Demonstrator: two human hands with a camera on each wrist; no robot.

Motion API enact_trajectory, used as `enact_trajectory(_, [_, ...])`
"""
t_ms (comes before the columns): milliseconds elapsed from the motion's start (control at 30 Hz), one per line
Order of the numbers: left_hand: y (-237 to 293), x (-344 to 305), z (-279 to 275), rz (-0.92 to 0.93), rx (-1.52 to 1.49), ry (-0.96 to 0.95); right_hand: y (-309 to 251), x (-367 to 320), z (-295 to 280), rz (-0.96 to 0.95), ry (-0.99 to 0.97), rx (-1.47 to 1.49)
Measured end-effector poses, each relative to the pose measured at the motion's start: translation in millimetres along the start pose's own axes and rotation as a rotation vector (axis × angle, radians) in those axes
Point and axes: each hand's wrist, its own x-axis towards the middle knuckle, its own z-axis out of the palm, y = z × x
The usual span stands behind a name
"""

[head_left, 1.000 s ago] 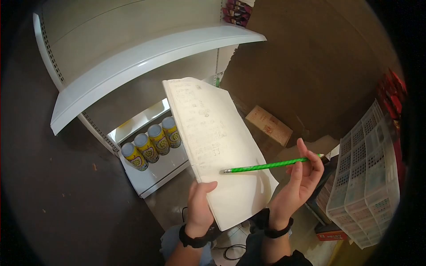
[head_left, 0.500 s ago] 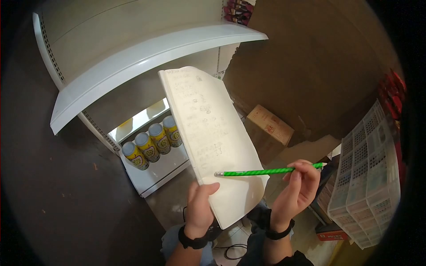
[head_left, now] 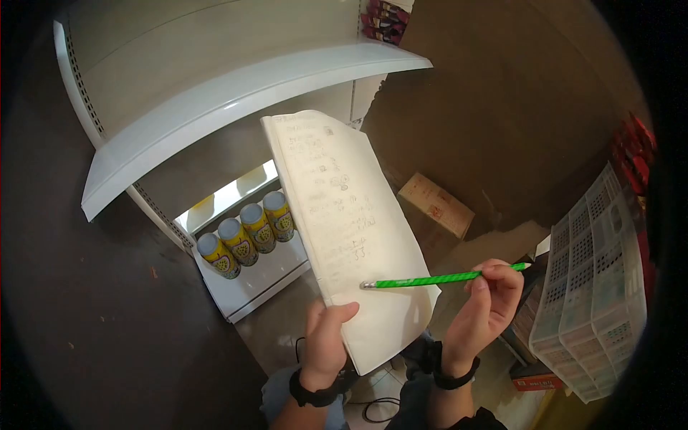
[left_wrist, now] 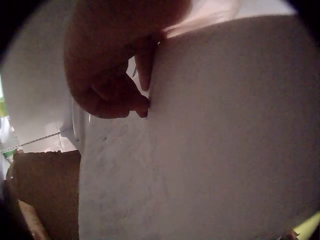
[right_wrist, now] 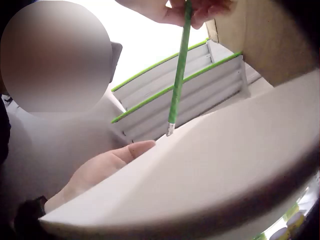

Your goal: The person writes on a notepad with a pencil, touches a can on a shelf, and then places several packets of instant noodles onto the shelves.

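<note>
Green striped slim pencil (head_left: 423, 281), probably light and stiff, crosses the right edge of the white paper notebook (head_left: 347, 222), pinched suitably near its sharpened end by closed fingertips of the right hand (head_left: 481, 313), while the left hand (head_left: 326, 344) grips this likely bendable notebook at its lower left edge.

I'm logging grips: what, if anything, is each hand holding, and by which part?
The left hand holds the paper by its left edge, toward the bottom in the head view. The right hand pinches the pencil near the end opposite its eraser.
</note>
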Motion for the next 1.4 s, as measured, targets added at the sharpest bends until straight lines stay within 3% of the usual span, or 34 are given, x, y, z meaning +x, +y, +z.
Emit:
enact_trajectory(133, [-5.2,2.0,-2.3,0.021,0.012,0.012,2.8,-7.8,2.7,0.004,-0.112,-0.018])
enact_trajectory(333, [-2.1,1.3,-1.6,-0.012,-0.035,-0.018,4.8,7.0,-6.0,0.011,0.000,-0.029])
enact_trajectory(567, [-6.7,3.0,-2.1,0.028,0.003,-0.005,4.5,-5.0,1.2,0.036,-0.114,-0.012])
enact_trajectory(667, [-2.8,1.7,-0.5,0.005,-0.033,0.006,3.8,4.3,-3.3,0.050,0.018,-0.049])
enact_trajectory(800, [-3.2,1.2,0.2,0.001,0.018,0.009,4.0,1.2,-1.7,0.047,0.017,-0.033])
enact_trajectory(867, [-5.3,1.6,-0.5,0.006,0.039,0.021,4.2,-8.5,5.6,0.028,-0.113,-0.015])
enact_trajectory(1167, [-2.3,1.2,0.9,-0.007,0.038,0.013,4.6,-0.3,-0.6,0.042,-0.003,-0.060])
enact_trajectory(1233, [-4.0,1.3,1.1,0.030,0.048,0.022,4.6,-6.4,5.5,0.073,-0.136,0.005])
enact_trajectory(1300, [-5.1,1.9,-0.6,0.027,0.042,0.023,4.8,-4.2,5.4,0.090,-0.151,-0.004])
enact_trajectory(1367, [-4.1,1.5,-2.0,0.029,0.036,0.021,0.4,3.5,7.8,0.367,-0.137,0.140])
enact_trajectory(1400, [-3.3,0.6,-3.0,0.028,0.018,0.004,5.7,5.2,7.3,0.322,-0.154,0.100])
